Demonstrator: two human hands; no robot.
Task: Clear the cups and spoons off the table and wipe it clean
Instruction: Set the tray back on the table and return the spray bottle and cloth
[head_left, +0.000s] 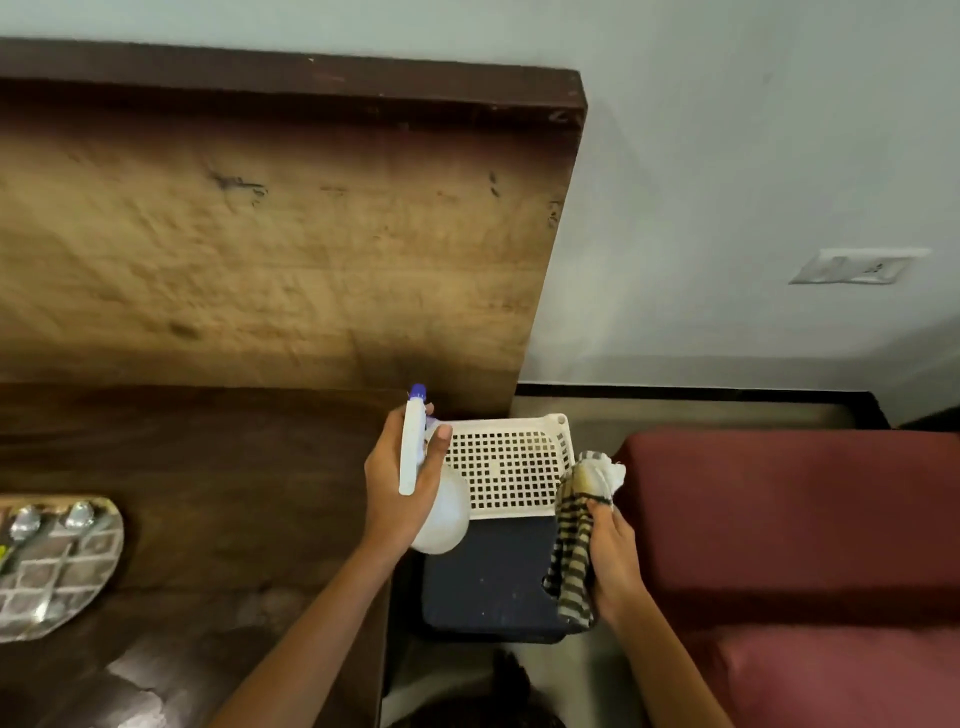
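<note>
Pale wall is recorded across the background, with a broad wooden panel standing upright against it behind the bench, a dark brown wooden surface occupying the lower left of the view. At the far left edge of the bench, a rounded tray with a grid pattern is noted, partly cut off by the frame. Two metal spoons are laid on the tray, bowls pointing away from the person, side by side; further items on it cannot be made out. At the right end of the bench, the left hand is seen raised, fingers and thumb curled round a white spray bottle with a blue nozzle pointing away from the person. Just beyond that hand, off the bench, a white perforated basket is observed resting on a dark blue stool that stands on the floor. Beside the basket's right edge, the right hand is closed on a bunched cloth, striped dark on pale, which is held clear of the bench. A maroon cushion is recorded to the right of the stool, and a white socket plate is fixed on the wall above it.
</note>
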